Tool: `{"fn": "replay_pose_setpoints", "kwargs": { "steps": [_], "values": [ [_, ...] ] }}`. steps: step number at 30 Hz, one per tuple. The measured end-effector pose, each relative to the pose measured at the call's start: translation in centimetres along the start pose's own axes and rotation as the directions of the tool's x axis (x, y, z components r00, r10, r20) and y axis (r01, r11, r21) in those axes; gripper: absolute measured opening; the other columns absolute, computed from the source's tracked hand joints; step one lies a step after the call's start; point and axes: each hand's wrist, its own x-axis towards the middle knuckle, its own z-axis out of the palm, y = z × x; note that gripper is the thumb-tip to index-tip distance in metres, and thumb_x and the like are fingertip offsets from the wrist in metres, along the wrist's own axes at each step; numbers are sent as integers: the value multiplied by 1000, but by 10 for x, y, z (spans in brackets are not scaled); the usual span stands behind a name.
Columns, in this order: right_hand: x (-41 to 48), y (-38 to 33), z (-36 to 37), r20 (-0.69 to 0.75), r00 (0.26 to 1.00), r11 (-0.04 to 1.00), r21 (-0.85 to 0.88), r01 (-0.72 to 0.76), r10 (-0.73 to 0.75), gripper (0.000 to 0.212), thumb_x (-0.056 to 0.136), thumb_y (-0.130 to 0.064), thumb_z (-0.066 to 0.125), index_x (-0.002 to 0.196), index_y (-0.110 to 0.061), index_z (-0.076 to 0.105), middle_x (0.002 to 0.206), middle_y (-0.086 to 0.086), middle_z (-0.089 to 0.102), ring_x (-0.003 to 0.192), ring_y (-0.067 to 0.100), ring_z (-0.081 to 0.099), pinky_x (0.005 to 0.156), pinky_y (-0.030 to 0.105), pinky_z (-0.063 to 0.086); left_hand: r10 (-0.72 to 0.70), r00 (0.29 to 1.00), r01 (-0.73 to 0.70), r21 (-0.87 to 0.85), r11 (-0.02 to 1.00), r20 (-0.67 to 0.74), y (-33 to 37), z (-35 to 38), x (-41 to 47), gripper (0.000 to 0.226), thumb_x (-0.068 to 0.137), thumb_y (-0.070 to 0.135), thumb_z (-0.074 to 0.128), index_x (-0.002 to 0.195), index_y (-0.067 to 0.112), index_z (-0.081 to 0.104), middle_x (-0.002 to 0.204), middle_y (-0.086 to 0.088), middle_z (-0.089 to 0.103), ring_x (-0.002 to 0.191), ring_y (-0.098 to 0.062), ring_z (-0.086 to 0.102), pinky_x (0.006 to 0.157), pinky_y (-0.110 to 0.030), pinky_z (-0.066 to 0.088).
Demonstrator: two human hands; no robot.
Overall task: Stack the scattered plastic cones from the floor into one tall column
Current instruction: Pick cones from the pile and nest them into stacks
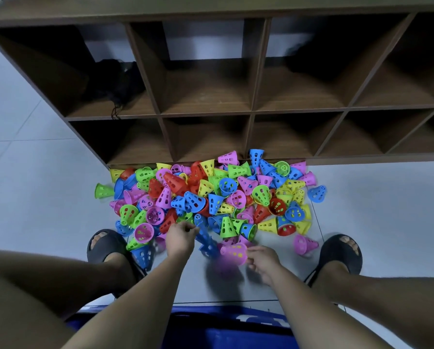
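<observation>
A big heap of small perforated plastic cones [211, 192], pink, blue, green, yellow and red, lies on the grey tiled floor against the shelf's foot. My left hand [180, 238] is closed around a short column of nested blue cones [206, 240] at the heap's near edge. My right hand [262, 260] grips a pink cone [234, 251] by its wide rim, lying on its side just right of the blue column. The lower part of the blue column is blurred.
A dark wooden cubby shelf [251, 114] stands behind the heap, with dark cloth in its upper left compartment. My feet in black sandals [105, 245] [341, 253] flank my hands. A stray pink cone [305, 244] and a blue cone [316, 193] lie at the right. A blue seat edge [211, 321] is below.
</observation>
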Motion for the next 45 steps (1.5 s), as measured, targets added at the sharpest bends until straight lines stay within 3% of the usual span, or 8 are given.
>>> {"fn": "replay_pose_setpoints", "kwargs": {
  "steps": [7,13,18,22,27,31,37,45],
  "values": [
    [-1,3,10,94,991,994,-56,-90,95,13,98,-5,64,110,-8,70,84,10,71,59,11,58,46,22,40,-184,981,191,-430,882,59,0,0,-10,24,91,30,83,80,11,74,75,1,74,67,-17,57,60,-27,46],
    [3,1,26,109,990,992,-96,-78,88,11,98,-11,67,108,-11,71,86,7,73,64,12,59,47,22,39,-200,960,275,-535,799,194,1,-4,-11,14,99,18,73,91,7,74,78,-1,69,67,-14,51,55,-24,42],
    [2,8,31,112,989,971,-227,-72,100,14,98,-6,61,106,-8,72,88,10,73,63,15,62,46,24,43,-145,905,307,-377,874,401,-6,-2,-21,14,100,17,69,87,13,73,81,-1,70,71,-16,56,56,-26,33],
    [1,15,21,-20,999,912,-407,-46,42,17,88,-5,57,94,-12,72,86,12,74,66,24,67,47,25,44,-127,898,244,-235,941,421,-17,12,-32,16,102,13,67,87,7,67,77,-6,64,67,-17,54,45,-16,39],
    [15,16,-1,-41,998,929,-367,-53,40,25,90,-16,49,101,-15,71,94,14,76,81,30,74,60,36,59,-176,896,233,-93,968,409,-32,35,-32,20,103,15,63,83,10,64,78,-9,65,69,-20,59,53,-25,43],
    [19,-9,-47,-100,983,784,-618,59,-153,35,96,-11,50,126,-11,68,132,9,67,118,32,63,95,35,54,-181,892,186,29,982,414,-34,55,-29,16,98,11,64,82,11,68,76,-7,69,65,-19,63,47,-22,42],
    [41,-14,-105,-77,962,548,-832,83,-262,44,93,-14,53,137,-20,56,136,9,58,121,32,57,93,35,50,-178,916,161,78,984,358,-36,57,-20,3,92,13,70,94,16,71,93,-10,75,73,-23,71,65,-32,58],
    [63,-11,-130,-77,956,392,-919,42,-282,35,88,-13,52,122,-13,58,130,9,54,123,32,49,92,35,52,-57,957,-17,251,968,286,-32,61,2,26,95,22,70,120,26,68,122,-5,58,89,-21,64,71,-31,53]
  ]
}}
